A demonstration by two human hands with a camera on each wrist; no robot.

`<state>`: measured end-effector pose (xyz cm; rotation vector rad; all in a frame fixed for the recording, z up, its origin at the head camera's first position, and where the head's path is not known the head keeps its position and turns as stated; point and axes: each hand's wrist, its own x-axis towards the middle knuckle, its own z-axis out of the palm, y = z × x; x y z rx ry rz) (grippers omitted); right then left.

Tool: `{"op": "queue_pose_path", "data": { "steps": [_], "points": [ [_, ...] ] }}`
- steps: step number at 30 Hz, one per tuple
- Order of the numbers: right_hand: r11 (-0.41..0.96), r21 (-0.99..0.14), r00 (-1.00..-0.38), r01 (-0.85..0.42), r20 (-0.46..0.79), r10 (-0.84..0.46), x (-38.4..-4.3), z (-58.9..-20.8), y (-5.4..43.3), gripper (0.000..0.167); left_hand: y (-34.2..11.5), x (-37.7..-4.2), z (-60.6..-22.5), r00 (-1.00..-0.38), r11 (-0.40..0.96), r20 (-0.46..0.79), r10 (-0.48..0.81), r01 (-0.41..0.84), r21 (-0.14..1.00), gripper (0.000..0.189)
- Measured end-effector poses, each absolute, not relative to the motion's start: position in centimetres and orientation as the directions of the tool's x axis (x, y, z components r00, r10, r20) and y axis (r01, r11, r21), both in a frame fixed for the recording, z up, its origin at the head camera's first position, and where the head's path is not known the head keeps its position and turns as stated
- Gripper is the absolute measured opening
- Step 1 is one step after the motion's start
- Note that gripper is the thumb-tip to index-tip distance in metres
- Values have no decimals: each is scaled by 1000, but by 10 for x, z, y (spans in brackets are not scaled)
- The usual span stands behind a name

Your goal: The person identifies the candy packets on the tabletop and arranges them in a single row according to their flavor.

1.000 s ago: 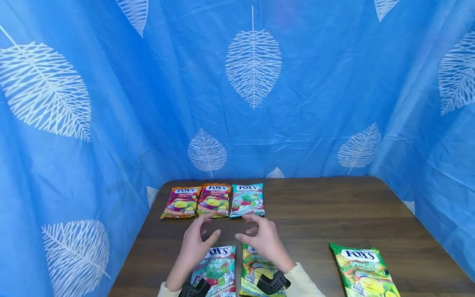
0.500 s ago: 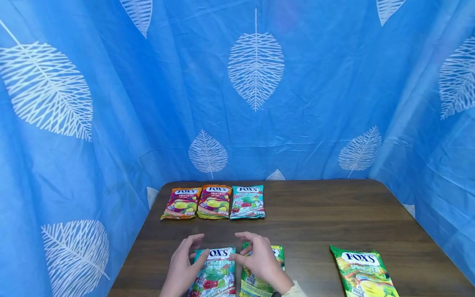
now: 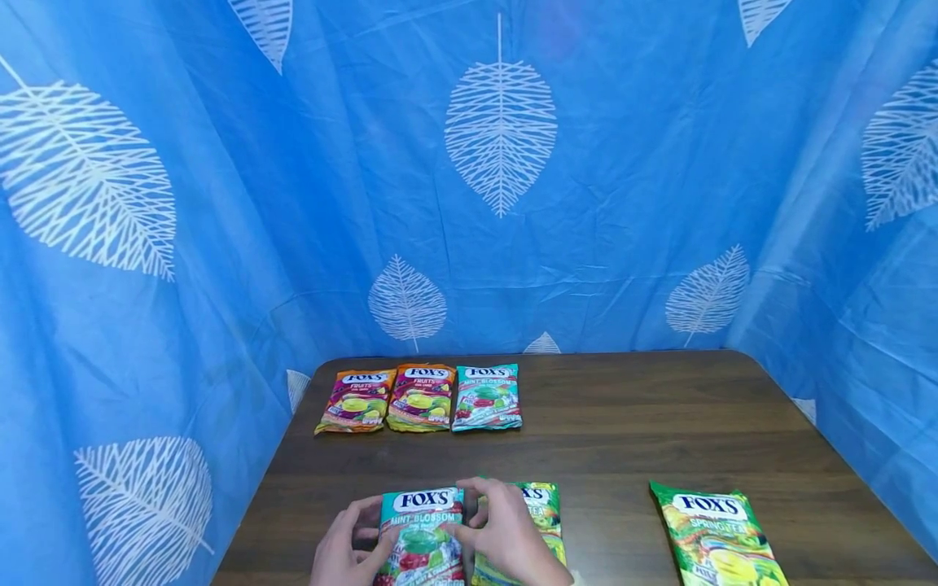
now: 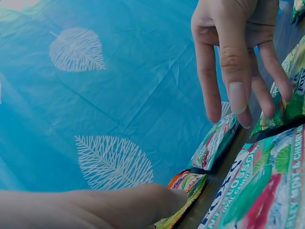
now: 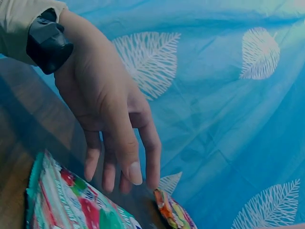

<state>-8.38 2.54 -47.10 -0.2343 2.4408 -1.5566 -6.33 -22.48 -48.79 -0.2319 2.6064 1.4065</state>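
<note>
head: from above, forward and down over the bench (image 3: 623, 443)
left wrist: close, tilted, facing the right grip (image 4: 236, 47)
right wrist: close, tilted, facing the left grip (image 5: 107, 102)
both wrists: mint packet (image 4: 255, 191), blue curtain (image 4: 138, 100)

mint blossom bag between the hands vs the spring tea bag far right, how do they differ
Colour: the mint blossom bag is mainly teal with red; the spring tea bag is green and yellow.
Pose: in the head view, the mint blossom bag's top edge is nearly level; the spring tea bag's slopes down rightward.
Surroundings: hands flank the mint blossom bag; none is near the spring tea bag.
Both carry FOX'S logos.
</note>
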Motion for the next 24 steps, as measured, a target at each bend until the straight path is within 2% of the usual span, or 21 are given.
{"op": "queue_pose_path", "data": {
  "steps": [9,24],
  "points": [
    [433,-901,-934,27,-177,-309,-77,-480,18,43,-225,-56,-495,-961,596,-260,-98,-266,758,67],
    [487,-872,-922,38,-219,-321,-73,-490,10,48,-226,-59,-511,-944,610,-321,-79,-300,733,74]
  ]
}}
